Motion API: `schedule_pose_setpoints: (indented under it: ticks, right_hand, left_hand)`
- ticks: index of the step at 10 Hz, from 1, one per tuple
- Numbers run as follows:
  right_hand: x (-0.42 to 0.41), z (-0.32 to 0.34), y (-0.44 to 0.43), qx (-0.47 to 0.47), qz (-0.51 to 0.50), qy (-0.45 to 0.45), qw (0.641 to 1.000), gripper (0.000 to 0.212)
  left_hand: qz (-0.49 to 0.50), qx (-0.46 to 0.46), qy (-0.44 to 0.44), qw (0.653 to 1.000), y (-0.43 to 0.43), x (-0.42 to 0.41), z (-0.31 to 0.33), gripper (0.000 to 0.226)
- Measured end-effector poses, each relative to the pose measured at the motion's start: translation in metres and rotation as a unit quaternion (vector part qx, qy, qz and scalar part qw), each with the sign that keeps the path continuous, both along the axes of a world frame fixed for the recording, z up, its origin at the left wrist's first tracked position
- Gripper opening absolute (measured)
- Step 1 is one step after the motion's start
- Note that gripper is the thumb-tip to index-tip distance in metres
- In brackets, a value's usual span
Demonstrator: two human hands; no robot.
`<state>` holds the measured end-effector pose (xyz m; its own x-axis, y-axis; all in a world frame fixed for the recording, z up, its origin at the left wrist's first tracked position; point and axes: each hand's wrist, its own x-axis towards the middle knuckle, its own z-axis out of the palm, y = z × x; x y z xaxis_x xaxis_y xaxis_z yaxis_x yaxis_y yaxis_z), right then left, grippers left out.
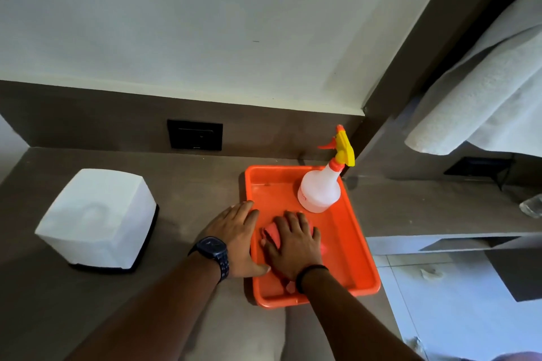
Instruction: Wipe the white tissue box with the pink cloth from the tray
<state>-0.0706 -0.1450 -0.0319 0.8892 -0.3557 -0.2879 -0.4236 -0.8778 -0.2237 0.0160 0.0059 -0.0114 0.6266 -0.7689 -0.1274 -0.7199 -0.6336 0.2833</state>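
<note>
The white tissue box [96, 218] stands on a dark base at the left of the brown counter. To its right lies an orange tray [352, 246]. Inside the tray, a pink cloth [271, 232] shows from under my right hand [294, 243], which rests palm down on it with the fingers curled over it. My left hand [236, 239], with a dark watch on the wrist, lies flat and spread on the tray's left rim and the counter beside it. The tissue box is well apart from both hands.
A white spray bottle [319, 189] with a yellow and orange trigger stands in the tray's far right corner. A black socket plate [195, 134] sits in the back panel. A white towel [481, 96] hangs at the right. The counter edge drops off right of the tray.
</note>
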Motion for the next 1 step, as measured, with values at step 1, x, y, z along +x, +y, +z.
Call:
schedule_pose_setpoints:
  ticks: [1]
  right_hand:
    - [-0.002,0.0017,-0.0046,-0.006,0.029,-0.016,0.999,0.076]
  left_hand:
    - [0.0,0.006,-0.009,1.0,0.0004,0.0,0.008,0.125]
